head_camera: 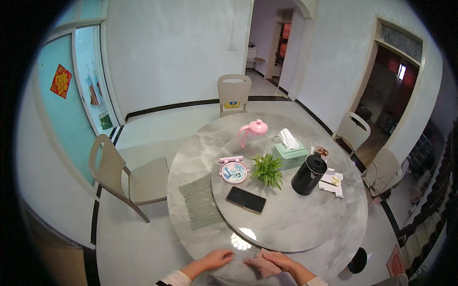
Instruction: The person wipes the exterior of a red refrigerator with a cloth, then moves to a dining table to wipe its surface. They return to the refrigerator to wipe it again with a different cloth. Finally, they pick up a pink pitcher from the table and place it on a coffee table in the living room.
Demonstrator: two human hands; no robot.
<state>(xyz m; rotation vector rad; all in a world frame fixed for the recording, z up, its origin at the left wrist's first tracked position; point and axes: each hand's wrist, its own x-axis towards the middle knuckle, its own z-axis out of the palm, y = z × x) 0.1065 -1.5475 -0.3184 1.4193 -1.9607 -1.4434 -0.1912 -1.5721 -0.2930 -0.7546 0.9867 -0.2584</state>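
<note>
At the near edge of a round marble-patterned table (193, 150), my right hand (281, 260) grips a pink cloth (263, 266) that hangs down onto the tabletop. My left hand (218, 258) is to the left of the cloth, apart from it, with its fingers curled and nothing seen in them; whether it rests on the table is unclear. Beyond both hands, a black smartphone (246, 199) lies on the raised round turntable (286, 221). A grey-green woven mat (200, 202) is partly under the turntable's left side.
The turntable holds a pink round mirror-like item (234, 171), a green plant (267, 171), a black electric kettle (309, 175), a green tissue box (290, 155) and a pink-lidded pitcher (253, 130). Chairs stand at the left (107, 168), far side (234, 91) and right (352, 130).
</note>
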